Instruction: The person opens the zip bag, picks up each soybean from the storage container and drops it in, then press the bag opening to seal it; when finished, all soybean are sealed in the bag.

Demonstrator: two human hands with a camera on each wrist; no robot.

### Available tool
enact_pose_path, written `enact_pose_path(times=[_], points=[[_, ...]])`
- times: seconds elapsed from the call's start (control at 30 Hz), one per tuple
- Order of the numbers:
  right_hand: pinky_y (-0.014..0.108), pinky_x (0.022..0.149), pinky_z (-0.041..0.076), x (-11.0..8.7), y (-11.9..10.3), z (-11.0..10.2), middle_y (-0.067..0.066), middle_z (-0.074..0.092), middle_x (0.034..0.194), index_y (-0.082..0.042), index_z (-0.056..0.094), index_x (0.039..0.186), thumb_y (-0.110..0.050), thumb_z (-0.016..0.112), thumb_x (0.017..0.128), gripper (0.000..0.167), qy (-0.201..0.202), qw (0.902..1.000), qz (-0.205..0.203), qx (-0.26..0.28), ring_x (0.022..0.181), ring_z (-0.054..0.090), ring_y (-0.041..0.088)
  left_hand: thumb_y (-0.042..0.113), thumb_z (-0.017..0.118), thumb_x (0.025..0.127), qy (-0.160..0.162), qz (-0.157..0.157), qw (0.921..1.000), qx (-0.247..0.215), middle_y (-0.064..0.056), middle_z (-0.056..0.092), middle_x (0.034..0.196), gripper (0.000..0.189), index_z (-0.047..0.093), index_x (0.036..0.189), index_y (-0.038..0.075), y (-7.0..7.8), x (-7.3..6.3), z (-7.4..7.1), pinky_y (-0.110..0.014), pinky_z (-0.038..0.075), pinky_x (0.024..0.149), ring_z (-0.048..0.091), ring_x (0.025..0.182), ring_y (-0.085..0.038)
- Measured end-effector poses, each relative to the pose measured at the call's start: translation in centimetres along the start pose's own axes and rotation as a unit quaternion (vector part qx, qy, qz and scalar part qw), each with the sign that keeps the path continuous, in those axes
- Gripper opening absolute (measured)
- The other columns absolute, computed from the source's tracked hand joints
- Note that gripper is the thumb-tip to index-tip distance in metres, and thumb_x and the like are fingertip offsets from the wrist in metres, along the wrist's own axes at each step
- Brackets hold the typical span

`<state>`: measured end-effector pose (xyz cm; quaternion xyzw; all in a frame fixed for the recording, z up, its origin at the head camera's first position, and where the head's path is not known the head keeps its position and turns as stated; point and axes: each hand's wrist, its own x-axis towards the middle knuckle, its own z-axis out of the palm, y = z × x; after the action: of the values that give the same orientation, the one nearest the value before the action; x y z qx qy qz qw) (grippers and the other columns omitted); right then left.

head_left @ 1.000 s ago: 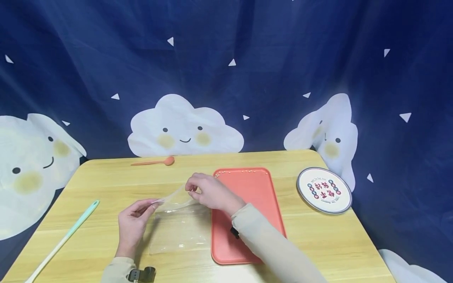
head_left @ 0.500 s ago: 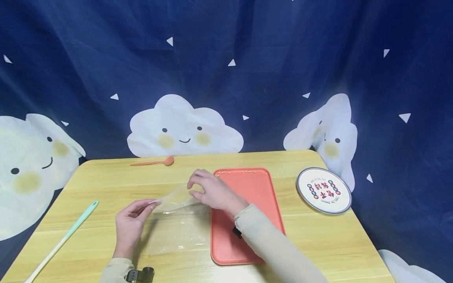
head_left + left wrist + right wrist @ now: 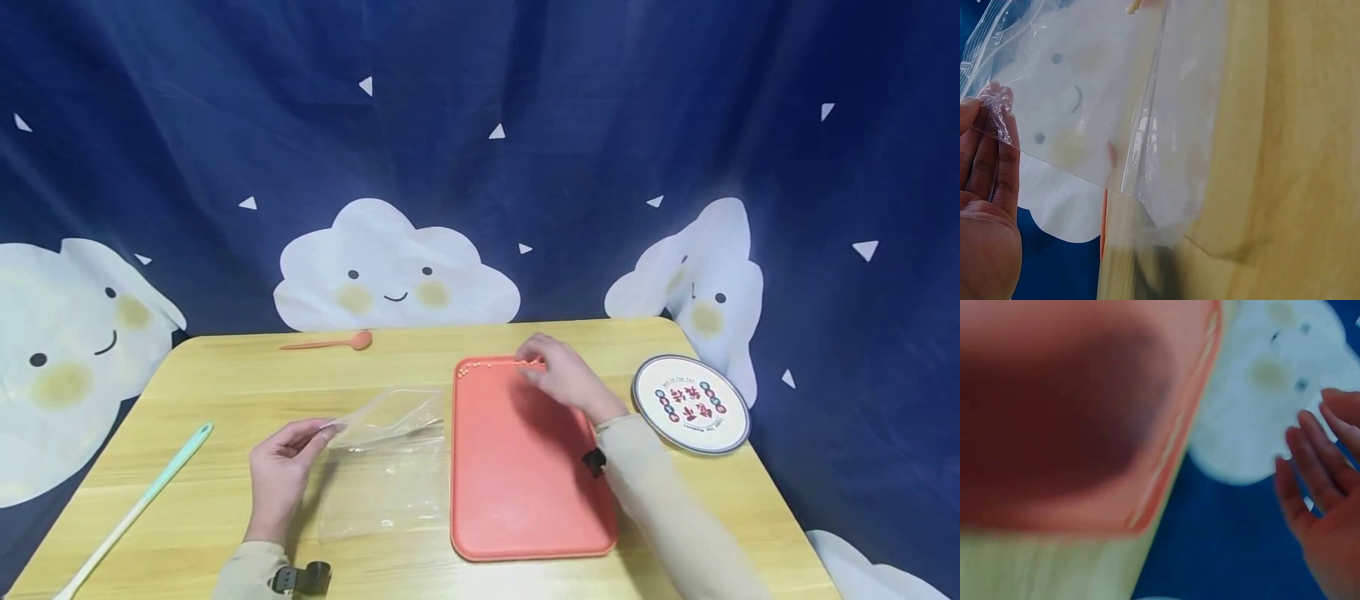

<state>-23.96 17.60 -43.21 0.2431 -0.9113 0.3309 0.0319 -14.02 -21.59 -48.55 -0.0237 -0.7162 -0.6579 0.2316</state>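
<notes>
My left hand (image 3: 281,471) pinches the opening's left edge of a clear plastic zip bag (image 3: 386,492) between thumb and fingers. The bag's mouth gapes, and its lower part lies on the table. In the left wrist view, the bag (image 3: 1094,94) looks like a thin sheet with ridged zip lines. Above the far right part of a red tray (image 3: 517,500) is my right hand (image 3: 566,375), fingers loosely bent with nothing visible between them; the right wrist view shows the fingers spread (image 3: 1310,462). Small pale yellow beads or grains (image 3: 467,369) lie along the tray's far rim.
A white plate (image 3: 692,404) with a dark rim and red lettering lies right of the tray. An orange spoon (image 3: 330,342) is near the table's back edge. A long mint-and-white stick (image 3: 142,504) lies at the left. A blue curtain (image 3: 435,150) hangs behind.
My right hand has left the bag's mouth and moved right, over the far right of the tray. The left hand stays on the bag, whose mouth remains agape.
</notes>
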Motion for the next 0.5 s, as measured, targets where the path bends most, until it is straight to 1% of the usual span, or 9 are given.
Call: enact_pose_path(times=[0.1,0.23,0.33,0.5], points=[[0.045,0.086,0.051,-0.3,3.0,-0.9,0.011,0.065,0.1,0.001,0.068,0.101,-0.004,0.07,0.086,0.016,-0.016,0.9995,0.023,-0.018,0.095,0.062,0.03,-0.02,0.07,0.079,0.003,0.001,1.0,0.004,-0.015,0.073,0.087,0.013,0.068,0.091,-0.016,0.2,0.0,0.1,-0.018,0.056,0.07,0.071,0.077,-0.011],[0.046,0.086,0.051,-0.6,5.8,-1.7,0.012,0.065,0.097,0.002,0.069,0.099,0.002,0.07,0.084,0.015,-0.038,0.9961,0.062,-0.05,0.093,0.062,0.032,-0.019,0.07,0.08,0.0,-0.005,1.0,0.002,-0.014,0.073,0.087,0.013,0.067,0.092,-0.017,0.2,0.0,0.1,-0.018,0.056,0.07,0.071,0.076,-0.011],[0.046,0.086,0.051,-0.7,7.1,-1.9,0.011,0.063,0.095,0.001,0.07,0.097,0.002,0.07,0.084,0.014,-0.05,0.9934,0.066,-0.079,0.092,0.061,0.031,-0.019,0.07,0.08,0.002,-0.006,1.0,0.003,-0.014,0.073,0.087,0.012,0.068,0.092,-0.016,0.3,0.0,0.1,-0.017,0.056,0.07,0.071,0.077,-0.011],[0.046,0.088,0.05,-0.6,8.1,-1.8,0.009,0.063,0.094,-0.001,0.072,0.098,0.0,0.07,0.084,0.014,-0.063,0.9897,0.057,-0.116,0.093,0.059,0.031,-0.02,0.069,0.08,-0.003,0.003,1.0,-0.004,-0.016,0.073,0.087,0.012,0.067,0.091,-0.017,0.2,0.0,-0.1,-0.018,0.056,0.071,0.071,0.077,-0.011]])
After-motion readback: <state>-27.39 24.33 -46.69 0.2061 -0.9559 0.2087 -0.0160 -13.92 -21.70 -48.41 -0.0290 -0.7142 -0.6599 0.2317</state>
